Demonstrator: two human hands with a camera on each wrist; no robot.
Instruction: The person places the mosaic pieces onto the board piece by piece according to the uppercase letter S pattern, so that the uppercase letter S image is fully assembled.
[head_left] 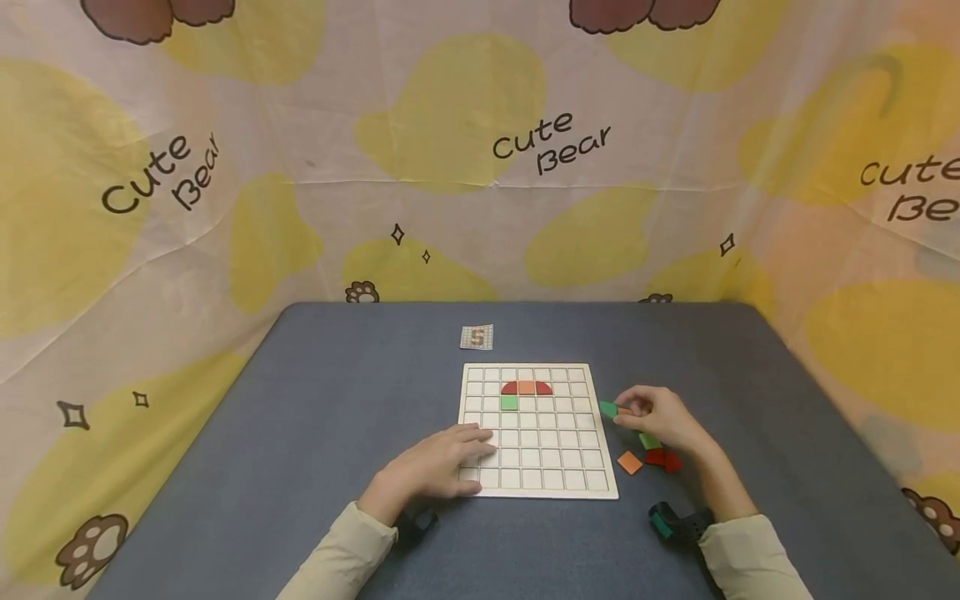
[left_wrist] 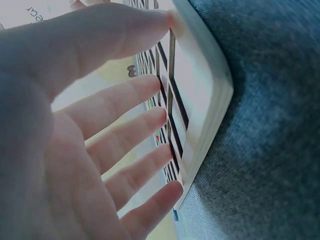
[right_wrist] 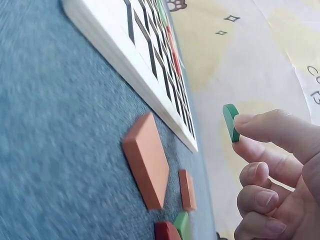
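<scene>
In the head view my right hand (head_left: 667, 417) is just off the right edge of a white grid board (head_left: 540, 458). Thumb and forefinger pinch a small green block (right_wrist: 229, 120), raised above the table, its other fingers curled in. My left hand (head_left: 431, 468) rests with spread, fairly straight fingers on the board's near left corner, the thumb at its front edge. On the board, an orange square (head_left: 527, 387) lies between two red rounded pieces (head_left: 509, 388). A green square (head_left: 509, 403) sits below the left red one.
Right of the board lie a loose orange block (head_left: 630, 462), a green block (head_left: 649, 441) and red blocks (head_left: 663, 459). A second orange block (right_wrist: 187, 190) shows in the right wrist view. Beyond the board lies a small patterned card (head_left: 477, 337). A printed curtain (head_left: 450, 275) hangs behind the table.
</scene>
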